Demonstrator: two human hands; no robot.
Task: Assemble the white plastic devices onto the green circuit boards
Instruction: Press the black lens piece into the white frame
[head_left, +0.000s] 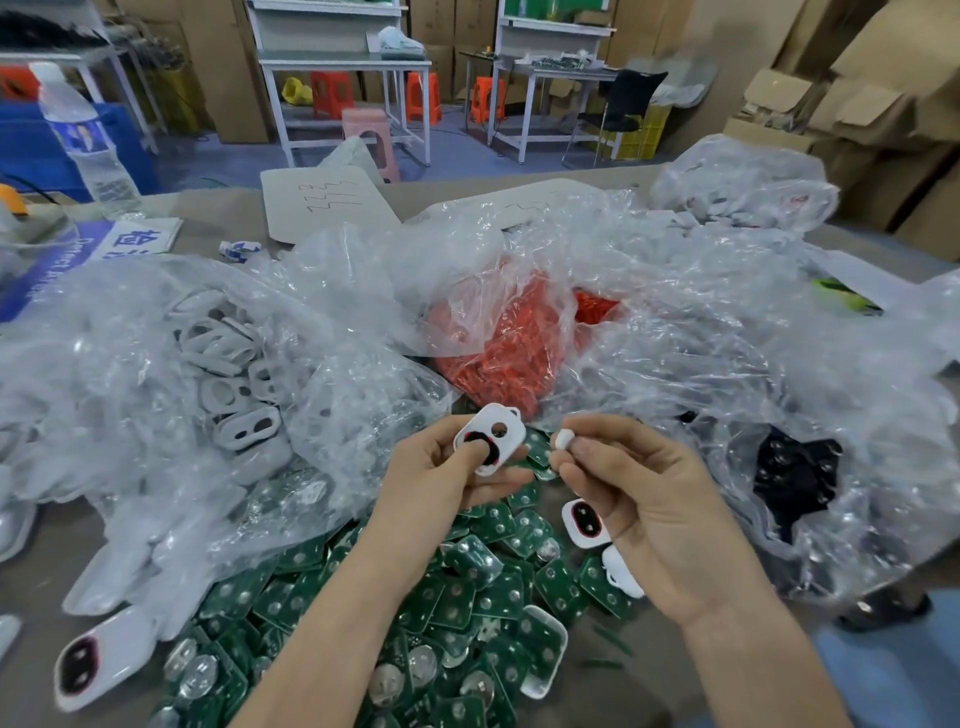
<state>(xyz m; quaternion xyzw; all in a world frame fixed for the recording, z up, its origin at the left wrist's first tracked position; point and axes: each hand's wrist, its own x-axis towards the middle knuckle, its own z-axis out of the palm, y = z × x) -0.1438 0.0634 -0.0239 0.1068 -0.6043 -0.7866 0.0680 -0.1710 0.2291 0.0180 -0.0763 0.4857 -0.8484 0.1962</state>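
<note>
White plastic device (488, 441): held up just below mid-view, over the near heap; oblong shell; one open round hole at its 1 o'clock end; a black round part edged in red fills the other end
Left hand (441, 478): clamped on the device; thumb pressing on the black part, fingers curled behind the shell
Right hand (639, 499): at 3 o'clock of the left hand, near it but apart; thumb and forefinger pinched together on a small white piece; remaining fingers loosely curled
Small white piece (563, 439): just beside the device's 3 o'clock edge; whether the two touch cannot be told
Green circuit boards (467, 597): loose heap on the table at 6 o'clock of the hands, beneath both forearms; round silvery discs on each
Second white device (584, 522): lying face up on the boards at 5 o'clock of the held one, below the right hand's fingers; black middle ringed in red
Third white device (98, 660): on the table at 8 o'clock, near the lower left corner; same black-and-red face
Pale shells (228, 364): piled in a clear plastic bag at 10 o'clock
Red parts (514, 338): in a clear bag at 12 o'clock, just beyond the hands
Black parts (795, 478): in a clear bag at 3 o'clock
Water bottle (85, 140): upright at 10 o'clock, far side of the table
</note>
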